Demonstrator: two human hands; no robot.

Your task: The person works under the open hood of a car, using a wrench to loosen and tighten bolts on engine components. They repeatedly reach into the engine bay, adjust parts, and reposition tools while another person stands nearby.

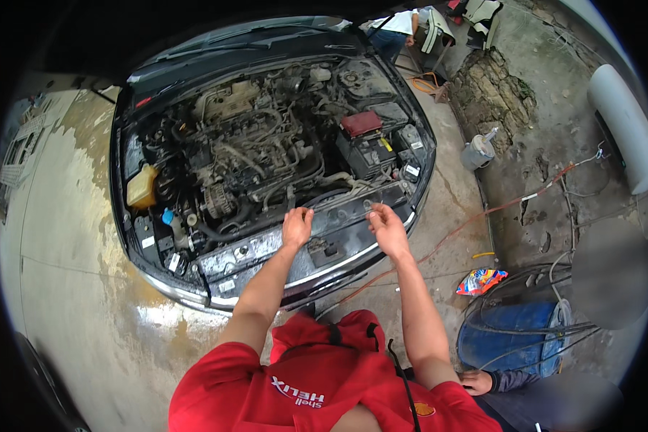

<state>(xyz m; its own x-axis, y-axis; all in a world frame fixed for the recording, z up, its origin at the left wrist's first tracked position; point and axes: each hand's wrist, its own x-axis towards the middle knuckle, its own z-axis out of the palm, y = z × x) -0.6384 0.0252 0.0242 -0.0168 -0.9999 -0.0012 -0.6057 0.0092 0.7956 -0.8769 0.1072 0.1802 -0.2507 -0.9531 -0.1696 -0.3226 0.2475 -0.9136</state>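
Both hands rest on the front crossbar (338, 212) of the open engine bay (266, 151). The left hand (297, 227) curls loosely, the right hand (387, 229) half open, gripping nothing. The bar looks stiff, dirty, probably greasy; better hold its edge.

A: Any room past the front crossmember (353, 209)?

B: Barely. Hoses (266, 169) crowd the engine (237, 144), and the battery (367, 147) blocks the right side. There's an open gap between the left hand (297, 227) and right hand (387, 229).

Two hands (297, 227), one car (266, 151), one blue barrel (515, 338), one battery (367, 147).
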